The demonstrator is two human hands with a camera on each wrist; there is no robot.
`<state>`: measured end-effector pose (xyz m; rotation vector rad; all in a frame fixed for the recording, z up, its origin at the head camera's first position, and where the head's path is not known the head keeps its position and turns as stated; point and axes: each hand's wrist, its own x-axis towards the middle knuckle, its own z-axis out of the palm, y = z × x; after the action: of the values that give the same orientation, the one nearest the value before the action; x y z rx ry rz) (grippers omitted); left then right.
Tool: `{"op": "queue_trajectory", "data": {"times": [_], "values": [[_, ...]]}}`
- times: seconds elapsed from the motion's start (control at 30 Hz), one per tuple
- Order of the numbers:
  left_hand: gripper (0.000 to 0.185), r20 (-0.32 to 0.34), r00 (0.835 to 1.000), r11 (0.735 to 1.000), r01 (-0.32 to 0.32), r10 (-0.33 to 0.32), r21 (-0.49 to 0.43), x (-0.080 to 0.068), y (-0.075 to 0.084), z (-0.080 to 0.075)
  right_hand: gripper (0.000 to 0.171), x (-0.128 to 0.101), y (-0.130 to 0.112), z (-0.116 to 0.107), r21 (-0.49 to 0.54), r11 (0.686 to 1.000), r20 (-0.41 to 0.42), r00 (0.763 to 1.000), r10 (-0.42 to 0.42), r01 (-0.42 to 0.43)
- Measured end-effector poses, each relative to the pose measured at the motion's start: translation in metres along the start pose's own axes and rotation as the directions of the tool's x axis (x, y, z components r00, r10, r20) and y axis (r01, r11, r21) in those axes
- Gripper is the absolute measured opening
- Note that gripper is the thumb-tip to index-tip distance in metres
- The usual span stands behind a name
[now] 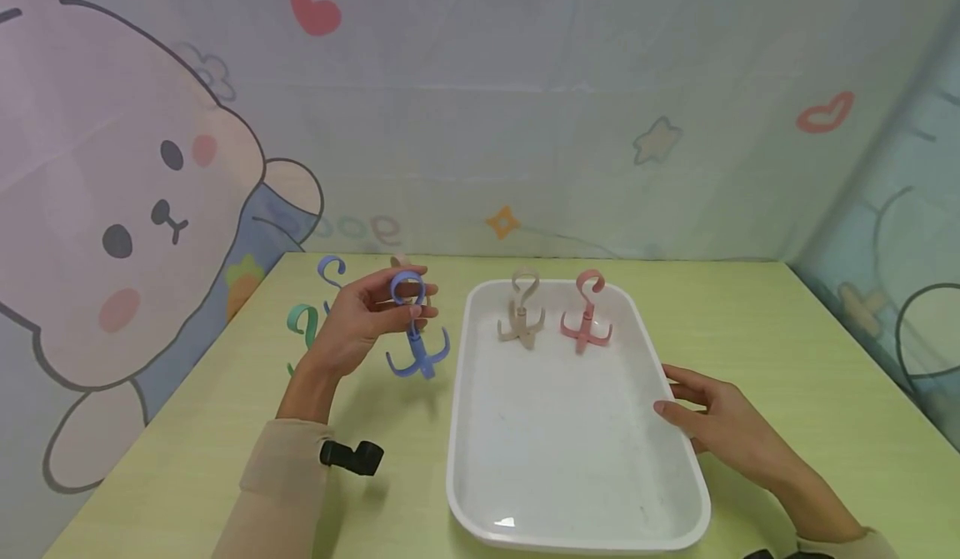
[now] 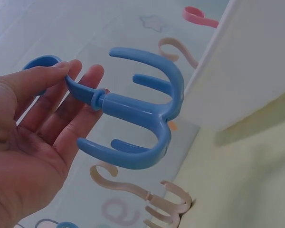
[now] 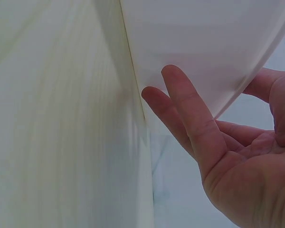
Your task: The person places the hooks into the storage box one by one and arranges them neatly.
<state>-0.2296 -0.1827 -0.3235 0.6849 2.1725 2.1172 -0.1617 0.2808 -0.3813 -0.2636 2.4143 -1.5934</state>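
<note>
The left hand (image 1: 358, 319) pinches the blue four-pronged hook (image 1: 418, 352) by its neck, left of the white tray (image 1: 573, 442). The right hand (image 1: 723, 427) grips the tray's right rim between thumb and fingers.

I count 2 blue hooks (image 1: 417, 351), 2 beige hooks (image 1: 522, 323), 1 green hook (image 1: 312, 326), 1 pink hook (image 1: 583, 334). Total 6. Trays: 1 white tray (image 1: 570, 442), 2 of the 6 in it. Hands: 2, a left hand (image 1: 360, 321) holding 1 of the 6 and a right hand (image 1: 723, 426). Tables: 1 table (image 1: 795, 334). Backdrop prints include 2 red hearts (image 1: 316, 13).
</note>
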Motion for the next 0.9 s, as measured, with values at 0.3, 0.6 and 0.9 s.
{"op": "queue_trajectory", "data": {"times": [0.3, 0.6, 0.9], "values": [[0.05, -0.016, 1.0, 1.0, -0.024, 0.024, -0.016, 0.001, 0.013, 0.014, 0.072, 0.0, 0.002, -0.001, 0.017, 1.0, 0.004, 1.0, -0.009, 0.009], [0.056, -0.029, 0.999, 0.998, -0.047, 0.046, -0.047, 0.001, 0.023, 0.028, 0.071, 0.001, 0.001, 0.0, 0.023, 1.0, 0.008, 1.0, -0.013, 0.013], [0.057, 0.007, 0.997, 0.997, -0.074, 0.074, -0.017, 0.012, 0.037, 0.043, 0.072, 0.0, 0.002, -0.001, 0.017, 1.0, 0.002, 1.0, -0.016, 0.016]]}}
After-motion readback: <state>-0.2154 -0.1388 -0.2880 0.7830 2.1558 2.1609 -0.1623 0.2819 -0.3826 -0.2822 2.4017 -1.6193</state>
